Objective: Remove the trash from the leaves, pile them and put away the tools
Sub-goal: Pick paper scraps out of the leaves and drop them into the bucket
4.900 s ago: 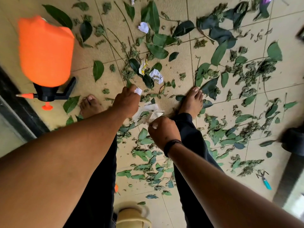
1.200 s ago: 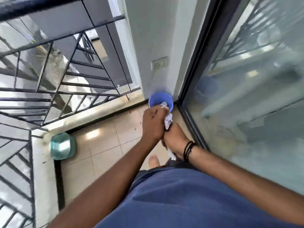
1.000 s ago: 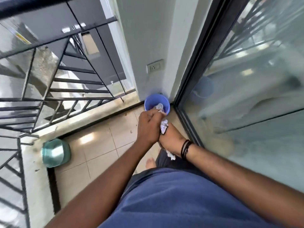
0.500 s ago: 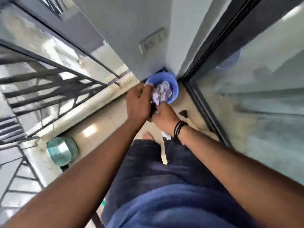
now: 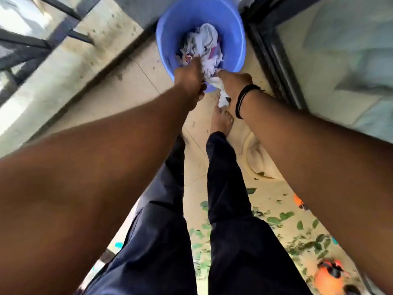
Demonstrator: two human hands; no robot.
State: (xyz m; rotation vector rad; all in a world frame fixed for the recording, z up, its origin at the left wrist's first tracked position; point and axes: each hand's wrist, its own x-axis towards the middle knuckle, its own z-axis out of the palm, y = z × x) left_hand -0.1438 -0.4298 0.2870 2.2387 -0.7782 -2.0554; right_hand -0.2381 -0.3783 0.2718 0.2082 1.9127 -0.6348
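A blue bucket (image 5: 236,39) stands on the tiled floor in the corner, with crumpled white paper trash (image 5: 207,44) lying inside. My left hand (image 5: 189,79) reaches over the near rim. One finger stretches onto the paper; the other fingers curl underneath, and I cannot see what they hold. My right hand (image 5: 235,86), with a black band at the wrist, grips a wad of white paper (image 5: 221,95) just at the bucket's near edge. Green leaves (image 5: 280,218) lie scattered on the floor behind my legs at the lower right.
A glass sliding door with a dark frame (image 5: 274,60) runs along the right. A concrete ledge (image 5: 70,67) with a metal railing lies on the left. A beige pot (image 5: 254,158) sits by my right leg, and an orange sprayer (image 5: 327,279) at the bottom right.
I left the leaf-strewn spot with the paper in both hands and bent down to the blue bucket. My hands are now at its rim and the bucket fills the top of the view.
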